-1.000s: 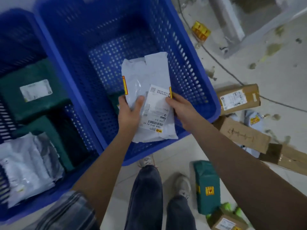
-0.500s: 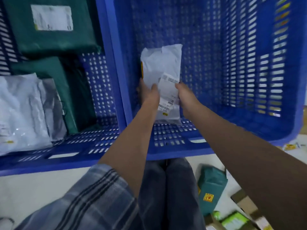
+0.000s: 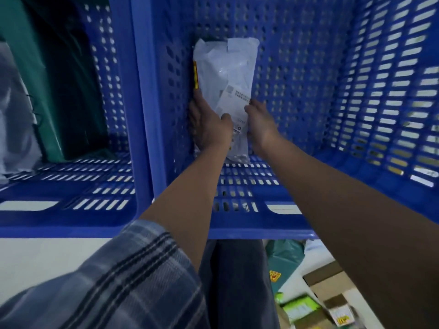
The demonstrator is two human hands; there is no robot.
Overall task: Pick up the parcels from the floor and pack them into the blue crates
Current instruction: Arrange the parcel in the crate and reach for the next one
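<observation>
Since a second ago you have leaned in and carried the grey parcel (image 3: 225,86) from above the rim down deep into the right blue crate (image 3: 356,91), so that it now lies against the crate's left wall, near the bottom. Your left hand (image 3: 209,124) grips its left lower edge, thumb on top and fingers beneath, pressed close to the perforated wall; your right hand (image 3: 260,124) holds the right lower edge, fingers curled round it. Neither hand has let go.

By its look, the parcel is a soft plastic mailer, creased and slack, so you should find it light and floppy rather than stiff. The film is likely to be slippery; take it by the edges with both hands, as you do now, or flat under its middle, and it will not fold away from you. Nothing suggests it is fragile, though what is inside cannot be seen.

A white shipping label (image 3: 234,100) sits on its face, with a small square code and lines of print too blurred to read. A yellow-and-red sticker (image 3: 195,76) runs down its left edge, also unreadable.

To your left, the other blue crate (image 3: 114,115) already holds a green parcel (image 3: 35,67). On the floor by your legs lie more parcels, among them a green mailer (image 3: 282,260) with a yellow sticker.
</observation>
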